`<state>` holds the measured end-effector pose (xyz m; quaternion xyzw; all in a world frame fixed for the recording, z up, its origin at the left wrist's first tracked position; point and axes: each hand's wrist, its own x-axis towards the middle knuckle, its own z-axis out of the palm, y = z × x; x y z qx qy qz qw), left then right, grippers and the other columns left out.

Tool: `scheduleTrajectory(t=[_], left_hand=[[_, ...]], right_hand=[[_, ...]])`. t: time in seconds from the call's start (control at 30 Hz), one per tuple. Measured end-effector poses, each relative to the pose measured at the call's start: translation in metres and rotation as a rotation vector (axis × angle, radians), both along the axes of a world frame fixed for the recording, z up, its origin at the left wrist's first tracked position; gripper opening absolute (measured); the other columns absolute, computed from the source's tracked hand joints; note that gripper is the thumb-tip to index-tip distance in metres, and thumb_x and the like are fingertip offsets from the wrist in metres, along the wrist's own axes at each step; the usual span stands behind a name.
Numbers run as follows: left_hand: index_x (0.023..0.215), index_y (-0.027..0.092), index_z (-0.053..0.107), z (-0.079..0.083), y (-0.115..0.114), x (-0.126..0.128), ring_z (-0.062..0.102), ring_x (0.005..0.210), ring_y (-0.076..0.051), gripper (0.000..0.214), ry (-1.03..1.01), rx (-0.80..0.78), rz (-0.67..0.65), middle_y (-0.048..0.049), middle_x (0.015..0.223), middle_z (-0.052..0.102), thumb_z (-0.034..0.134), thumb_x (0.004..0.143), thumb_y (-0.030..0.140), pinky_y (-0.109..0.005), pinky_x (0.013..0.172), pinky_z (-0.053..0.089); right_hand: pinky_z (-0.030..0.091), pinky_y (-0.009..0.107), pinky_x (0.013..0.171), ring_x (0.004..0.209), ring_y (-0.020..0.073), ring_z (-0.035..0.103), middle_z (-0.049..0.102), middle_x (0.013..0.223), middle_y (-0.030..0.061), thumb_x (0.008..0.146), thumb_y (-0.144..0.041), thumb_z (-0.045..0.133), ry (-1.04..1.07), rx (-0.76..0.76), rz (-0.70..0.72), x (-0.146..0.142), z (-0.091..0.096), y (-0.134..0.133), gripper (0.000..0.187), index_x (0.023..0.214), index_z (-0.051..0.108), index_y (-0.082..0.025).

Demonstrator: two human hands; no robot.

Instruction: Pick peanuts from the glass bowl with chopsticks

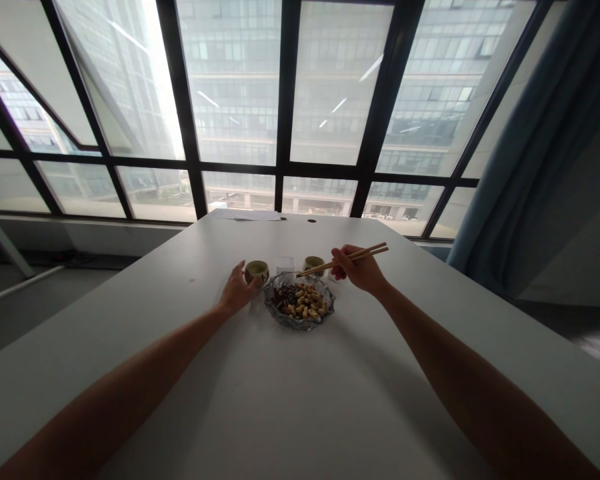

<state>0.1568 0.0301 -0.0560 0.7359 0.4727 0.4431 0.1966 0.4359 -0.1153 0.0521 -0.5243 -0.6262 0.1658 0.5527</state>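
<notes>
A round greenish cup (257,272) is held by the left hand (236,291), tan wooden chopsticks (317,269) by the right hand (354,268); a wavy-edged transparent bowl (300,324) is set between.

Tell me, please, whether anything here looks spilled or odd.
Nothing stands out as spilled or damaged: the peanuts and dark seeds lie inside the bowl. A small mark on the white table, left of the left hand, is slightly odd; its cause is unclear.

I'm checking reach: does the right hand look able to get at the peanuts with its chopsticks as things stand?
Probably yes: the right hand holds the chopsticks with their tips near the far rim of the bowl, and nothing covers the peanuts.
</notes>
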Motion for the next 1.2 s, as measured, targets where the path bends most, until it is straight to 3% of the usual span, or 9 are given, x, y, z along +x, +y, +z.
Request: scheduleTrajectory(t=[0.1,0.23,0.47,0.67,0.73,0.87,0.93,1.2], left_hand=[[0.142,0.012,0.041,0.014,-0.006,0.002,0.043,0.138,-0.032,0.065,0.074,0.098,0.049,-0.0201,0.148,0.046,0.056,0.089,0.047,-0.049,0.113,0.035],[0.141,0.017,0.043,0.041,-0.012,0.017,0.043,0.138,-0.030,0.061,0.266,0.242,-0.032,-0.0145,0.145,0.051,0.057,0.088,0.044,-0.048,0.115,0.032],[0.147,0.013,0.034,0.068,0.003,0.070,0.043,0.138,-0.033,0.080,0.551,0.102,-0.169,-0.0202,0.146,0.049,0.065,0.081,0.045,-0.048,0.116,0.027],[0.146,0.021,0.035,0.066,0.023,0.083,0.054,0.128,-0.035,0.078,0.573,-0.062,-0.231,-0.0156,0.136,0.060,0.068,0.080,0.045,-0.051,0.109,0.035],[0.143,0.021,0.038,0.064,0.026,0.080,0.057,0.123,-0.034,0.078,0.509,0.032,-0.259,-0.0143,0.130,0.063,0.073,0.077,0.041,-0.051,0.106,0.040],[0.142,0.019,0.040,0.061,0.023,0.075,0.054,0.123,-0.032,0.085,0.368,0.465,-0.318,-0.0142,0.132,0.059,0.082,0.069,0.028,-0.050,0.107,0.041],[0.144,0.020,0.038,0.060,0.018,0.074,0.052,0.123,-0.032,0.086,0.341,0.588,-0.340,-0.0139,0.133,0.058,0.083,0.070,0.026,-0.050,0.108,0.042],[0.146,0.022,0.034,0.058,0.004,0.079,0.054,0.121,-0.030,0.088,0.288,0.639,-0.335,-0.0121,0.130,0.060,0.082,0.073,0.028,-0.049,0.105,0.045]], right_hand=[[0.046,0.023,0.038,0.043,0.0138,0.060,0.067,0.054,0.0038,0.078,-0.071,0.062,-0.035,-0.007,0.018,0.005,0.004,-0.001,0.054,0.066,0.056,-0.019],[0.048,0.024,0.040,0.044,0.0143,0.061,0.067,0.055,0.0038,0.079,-0.070,0.061,-0.045,0.023,0.022,0.006,0.009,-0.004,0.053,0.067,0.056,-0.019],[0.047,0.024,0.041,0.044,0.0145,0.062,0.067,0.056,0.0043,0.082,-0.068,0.060,-0.058,0.063,0.019,0.010,0.015,-0.007,0.051,0.067,0.056,-0.019],[0.047,0.024,0.040,0.044,0.0147,0.061,0.067,0.055,0.0040,0.083,-0.067,0.059,-0.041,0.088,-0.001,0.018,0.014,-0.006,0.051,0.067,0.055,-0.019],[0.047,0.024,0.041,0.044,0.0146,0.061,0.067,0.056,0.0039,0.083,-0.067,0.059,-0.028,0.098,-0.008,0.020,0.013,-0.006,0.050,0.067,0.055,-0.019],[0.050,0.025,0.043,0.046,0.0144,0.062,0.068,0.057,0.0032,0.085,-0.065,0.059,-0.010,0.166,-0.036,0.019,0.010,-0.005,0.048,0.069,0.055,-0.020],[0.050,0.025,0.044,0.046,0.0145,0.062,0.067,0.057,0.0028,0.086,-0.063,0.059,-0.006,0.192,-0.040,0.018,0.009,-0.005,0.046,0.069,0.055,-0.020],[0.051,0.027,0.049,0.052,0.0165,0.065,0.070,0.063,0.0035,0.090,-0.056,0.058,-0.051,0.255,-0.044,0.008,0.003,-0.002,0.039,0.073,0.058,-0.021]])
